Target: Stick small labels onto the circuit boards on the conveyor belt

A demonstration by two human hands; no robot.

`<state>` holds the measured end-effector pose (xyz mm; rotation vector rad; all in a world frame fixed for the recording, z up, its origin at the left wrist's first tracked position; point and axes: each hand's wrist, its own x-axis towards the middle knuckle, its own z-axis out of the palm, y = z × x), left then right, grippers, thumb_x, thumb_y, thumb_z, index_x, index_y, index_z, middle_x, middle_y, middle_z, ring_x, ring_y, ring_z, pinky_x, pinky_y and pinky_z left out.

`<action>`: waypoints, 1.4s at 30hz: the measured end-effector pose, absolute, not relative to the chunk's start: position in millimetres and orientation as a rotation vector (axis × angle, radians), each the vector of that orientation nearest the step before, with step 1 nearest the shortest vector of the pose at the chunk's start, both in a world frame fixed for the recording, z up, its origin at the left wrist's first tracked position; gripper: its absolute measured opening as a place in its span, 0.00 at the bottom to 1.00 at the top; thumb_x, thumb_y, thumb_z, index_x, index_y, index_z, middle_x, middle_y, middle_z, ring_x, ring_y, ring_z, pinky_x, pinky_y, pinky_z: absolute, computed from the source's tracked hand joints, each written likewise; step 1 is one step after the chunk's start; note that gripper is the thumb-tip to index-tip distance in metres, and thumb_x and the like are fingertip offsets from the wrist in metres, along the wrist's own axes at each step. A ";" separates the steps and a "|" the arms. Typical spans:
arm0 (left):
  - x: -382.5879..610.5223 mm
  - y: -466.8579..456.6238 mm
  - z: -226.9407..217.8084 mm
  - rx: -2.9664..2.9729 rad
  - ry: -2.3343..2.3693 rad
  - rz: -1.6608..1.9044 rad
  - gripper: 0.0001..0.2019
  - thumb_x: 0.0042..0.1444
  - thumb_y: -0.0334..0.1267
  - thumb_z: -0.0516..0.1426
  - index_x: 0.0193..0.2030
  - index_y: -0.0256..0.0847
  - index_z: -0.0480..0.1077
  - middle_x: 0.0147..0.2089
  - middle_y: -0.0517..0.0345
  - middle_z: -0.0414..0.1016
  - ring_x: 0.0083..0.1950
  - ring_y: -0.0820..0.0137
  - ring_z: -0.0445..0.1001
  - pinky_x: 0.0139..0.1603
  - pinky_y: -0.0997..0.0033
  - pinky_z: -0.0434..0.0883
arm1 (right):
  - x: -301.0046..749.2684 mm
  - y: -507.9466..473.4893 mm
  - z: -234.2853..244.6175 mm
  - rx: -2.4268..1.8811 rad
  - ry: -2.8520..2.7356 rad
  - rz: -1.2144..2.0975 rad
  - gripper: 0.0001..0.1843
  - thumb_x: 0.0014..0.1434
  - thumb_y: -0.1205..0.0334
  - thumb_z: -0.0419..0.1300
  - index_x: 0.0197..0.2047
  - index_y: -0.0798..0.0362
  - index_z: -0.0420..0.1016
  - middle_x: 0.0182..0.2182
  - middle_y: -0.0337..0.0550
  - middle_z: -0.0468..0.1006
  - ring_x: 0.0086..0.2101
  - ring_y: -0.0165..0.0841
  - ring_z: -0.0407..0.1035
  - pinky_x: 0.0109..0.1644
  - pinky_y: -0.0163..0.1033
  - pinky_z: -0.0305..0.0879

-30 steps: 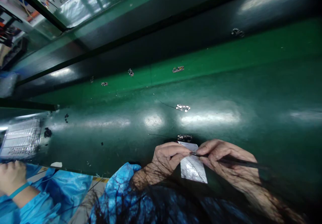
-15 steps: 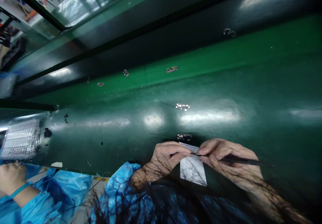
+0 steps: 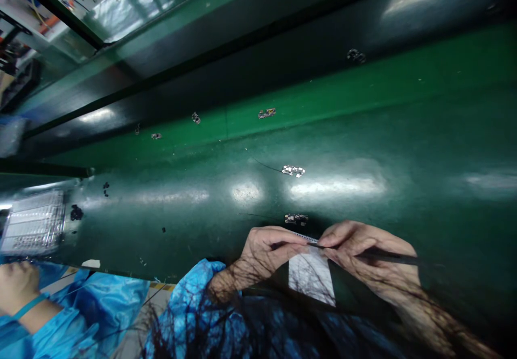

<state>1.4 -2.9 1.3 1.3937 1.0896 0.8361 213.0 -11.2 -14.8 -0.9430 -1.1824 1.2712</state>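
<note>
My left hand point(image 3: 269, 251) is closed in a pinch on the upper edge of a white sheet point(image 3: 310, 275) held near the front of the green work surface point(image 3: 363, 149). My right hand point(image 3: 365, 254) grips dark tweezers point(image 3: 379, 257), whose tip meets the sheet's top edge beside my left fingers. A small circuit board point(image 3: 296, 219) lies just beyond my hands, and another small board point(image 3: 293, 171) lies farther out.
Several small boards, one of them point(image 3: 266, 113), lie along the brighter green conveyor strip point(image 3: 363, 90). A clear ribbed tray point(image 3: 34, 228) sits at the left. A co-worker's hand point(image 3: 16, 286) with a blue sleeve point(image 3: 81, 305) is at the lower left.
The small boards on the conveyor strip have drifted left. My hands have tilted the sheet slightly, and the tweezers stay at its top edge.
</note>
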 end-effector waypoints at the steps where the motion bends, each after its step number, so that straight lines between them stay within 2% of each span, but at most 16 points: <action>1: 0.9 -2.4 2.2 1.432 1.098 0.839 0.16 0.66 0.51 0.66 0.40 0.40 0.88 0.37 0.49 0.89 0.34 0.65 0.88 0.36 0.76 0.85 | 213.6 -12.2 -16.2 -0.959 -1.138 1.291 0.10 0.56 0.70 0.73 0.32 0.45 0.81 0.31 0.39 0.88 0.33 0.33 0.84 0.37 0.34 0.85; 5: -12.3 0.8 3.6 1.648 1.202 0.871 0.19 0.67 0.53 0.64 0.40 0.38 0.84 0.35 0.52 0.87 0.28 0.70 0.84 0.25 0.78 0.79 | 215.1 -11.6 -21.6 -1.043 -0.992 1.307 0.10 0.56 0.67 0.75 0.32 0.45 0.79 0.31 0.36 0.87 0.30 0.29 0.83 0.34 0.30 0.83; 10: -46.1 6.9 -6.6 2.076 1.405 0.912 0.05 0.67 0.37 0.64 0.41 0.41 0.82 0.34 0.56 0.82 0.33 0.69 0.80 0.35 0.70 0.79 | 206.4 -11.0 -35.6 -1.216 -0.858 1.259 0.11 0.55 0.63 0.77 0.29 0.46 0.79 0.27 0.34 0.86 0.32 0.30 0.85 0.38 0.28 0.83; 12: -52.4 11.1 -11.2 2.256 1.374 0.856 0.03 0.66 0.36 0.65 0.41 0.44 0.83 0.31 0.59 0.79 0.31 0.70 0.77 0.34 0.70 0.75 | 200.8 -12.1 -42.6 -1.271 -0.868 1.251 0.11 0.53 0.63 0.78 0.28 0.46 0.80 0.27 0.36 0.87 0.33 0.30 0.85 0.39 0.27 0.82; 14: -49.8 17.2 -14.8 2.437 1.291 0.772 0.03 0.67 0.38 0.65 0.43 0.44 0.82 0.29 0.61 0.76 0.30 0.71 0.74 0.33 0.70 0.72 | 196.9 -12.3 -48.1 -1.321 -0.888 1.238 0.10 0.52 0.63 0.78 0.28 0.47 0.81 0.28 0.37 0.88 0.32 0.31 0.85 0.38 0.27 0.82; 19: -18.5 31.3 -24.5 2.771 1.149 0.440 0.16 0.69 0.51 0.63 0.47 0.40 0.81 0.33 0.57 0.76 0.36 0.65 0.75 0.34 0.65 0.70 | 198.9 -9.6 -50.5 -1.415 -0.933 1.178 0.10 0.51 0.64 0.78 0.26 0.47 0.81 0.29 0.39 0.89 0.30 0.30 0.85 0.37 0.27 0.82; 24: -10.5 27.2 -33.5 2.621 1.145 0.296 0.13 0.71 0.47 0.61 0.52 0.43 0.81 0.35 0.54 0.76 0.38 0.63 0.76 0.36 0.64 0.73 | 206.8 -14.9 -48.0 -1.447 -0.951 1.144 0.10 0.50 0.64 0.78 0.26 0.47 0.82 0.28 0.39 0.88 0.31 0.31 0.85 0.38 0.28 0.82; 26: -20.9 23.6 -34.4 2.462 1.185 0.312 0.13 0.73 0.41 0.58 0.58 0.47 0.80 0.40 0.53 0.78 0.41 0.64 0.78 0.41 0.66 0.78 | 211.4 -18.4 -49.6 -1.453 -0.928 1.124 0.11 0.50 0.64 0.79 0.26 0.47 0.81 0.28 0.39 0.88 0.31 0.31 0.85 0.37 0.29 0.82; 28: -35.4 21.5 -32.6 2.296 1.211 0.383 0.17 0.72 0.38 0.57 0.65 0.48 0.74 0.55 0.49 0.78 0.49 0.63 0.80 0.48 0.65 0.81 | 216.5 -20.9 -52.2 -1.441 -0.893 1.108 0.12 0.50 0.63 0.79 0.26 0.47 0.79 0.27 0.38 0.87 0.30 0.32 0.85 0.35 0.31 0.82; 30: -49.3 20.9 -28.1 2.086 1.205 0.498 0.23 0.71 0.40 0.58 0.72 0.46 0.67 0.71 0.42 0.68 0.59 0.59 0.79 0.54 0.62 0.83 | 220.7 -21.5 -54.2 -1.421 -0.870 1.110 0.13 0.50 0.61 0.79 0.27 0.46 0.79 0.25 0.38 0.86 0.31 0.35 0.85 0.34 0.34 0.83; 31: -54.7 20.5 -25.1 1.955 1.166 0.534 0.25 0.71 0.41 0.58 0.73 0.45 0.65 0.74 0.40 0.65 0.61 0.58 0.79 0.54 0.61 0.83 | 222.0 -21.1 -54.5 -1.413 -0.866 1.116 0.13 0.50 0.61 0.79 0.27 0.46 0.79 0.24 0.38 0.85 0.31 0.36 0.85 0.34 0.35 0.83; 33: -60.7 18.3 -18.5 1.663 1.049 0.539 0.20 0.72 0.39 0.57 0.69 0.44 0.69 0.69 0.42 0.73 0.57 0.60 0.82 0.52 0.63 0.84 | 223.0 -19.0 -53.5 -1.400 -0.870 1.129 0.13 0.50 0.60 0.79 0.26 0.47 0.79 0.23 0.38 0.84 0.31 0.37 0.85 0.34 0.37 0.83; 35: -59.7 13.9 -13.4 1.507 0.977 0.480 0.13 0.72 0.36 0.54 0.58 0.42 0.76 0.52 0.50 0.83 0.45 0.65 0.85 0.44 0.68 0.83 | 222.0 -16.0 -50.5 -1.390 -0.882 1.137 0.13 0.50 0.59 0.79 0.26 0.47 0.79 0.23 0.38 0.84 0.30 0.37 0.85 0.34 0.36 0.83; 37: -52.8 8.7 -11.5 1.528 0.983 0.468 0.13 0.70 0.34 0.52 0.47 0.42 0.79 0.40 0.55 0.84 0.36 0.69 0.83 0.36 0.72 0.80 | 219.5 -13.0 -46.6 -1.392 -0.897 1.143 0.13 0.50 0.60 0.79 0.26 0.47 0.79 0.23 0.38 0.85 0.30 0.36 0.85 0.34 0.36 0.83; 39: -41.6 5.2 -12.3 1.696 1.045 0.473 0.13 0.68 0.32 0.52 0.43 0.43 0.80 0.37 0.57 0.83 0.34 0.70 0.81 0.34 0.72 0.77 | 216.3 -10.5 -43.0 -1.405 -0.919 1.144 0.12 0.51 0.61 0.78 0.26 0.47 0.79 0.24 0.38 0.85 0.30 0.36 0.85 0.34 0.35 0.83; 42: -22.7 6.1 -14.6 2.247 1.105 0.412 0.13 0.66 0.31 0.56 0.47 0.48 0.82 0.37 0.59 0.84 0.29 0.71 0.77 0.30 0.71 0.71 | 211.6 -8.0 -39.4 -1.425 -0.968 1.135 0.11 0.50 0.63 0.78 0.26 0.48 0.80 0.26 0.39 0.87 0.30 0.35 0.85 0.35 0.33 0.83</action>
